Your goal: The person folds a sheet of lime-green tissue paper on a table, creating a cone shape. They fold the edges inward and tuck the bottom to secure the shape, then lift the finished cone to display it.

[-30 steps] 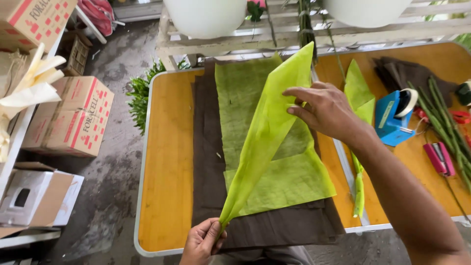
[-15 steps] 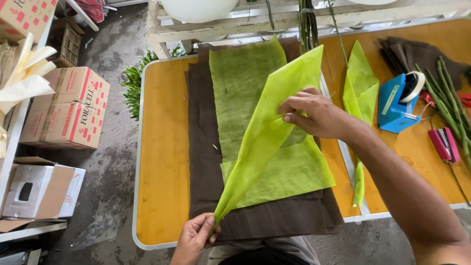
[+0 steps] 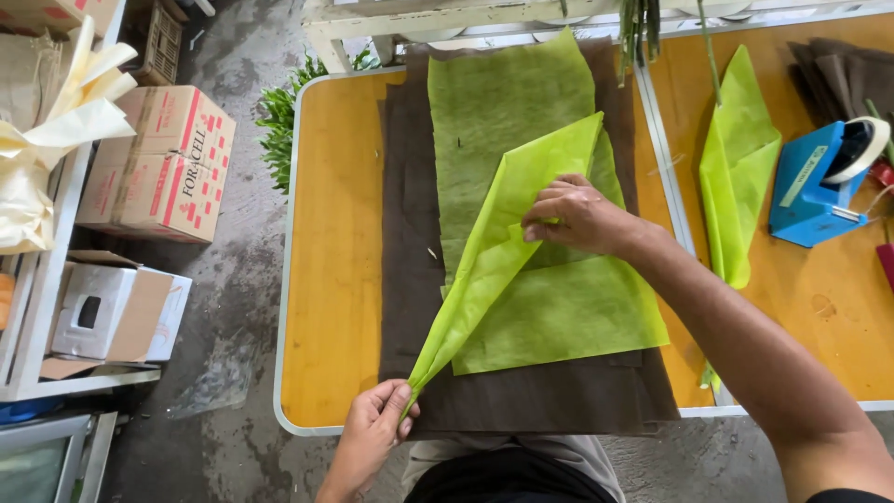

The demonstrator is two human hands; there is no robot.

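A bright lime-green wrapping sheet (image 3: 494,251) is stretched diagonally above the orange table (image 3: 335,279). My left hand (image 3: 371,438) pinches its lower corner at the table's near edge. My right hand (image 3: 579,216) grips the sheet's upper part near the middle. Under it lies a darker green fibrous sheet (image 3: 507,121) on a stack of dark brown sheets (image 3: 410,233).
A second orange table on the right holds another folded lime-green sheet (image 3: 740,158), a blue tape dispenser (image 3: 824,182) and more brown sheets (image 3: 843,70). Cardboard boxes (image 3: 163,163), a shelf with cream paper (image 3: 56,130) and green foliage (image 3: 279,116) stand on the left over wet concrete floor.
My right hand has lowered the lime-green sheet toward the table, so it lies flatter. My left hand keeps hold of the lower corner. The view has shifted closer and leftward.
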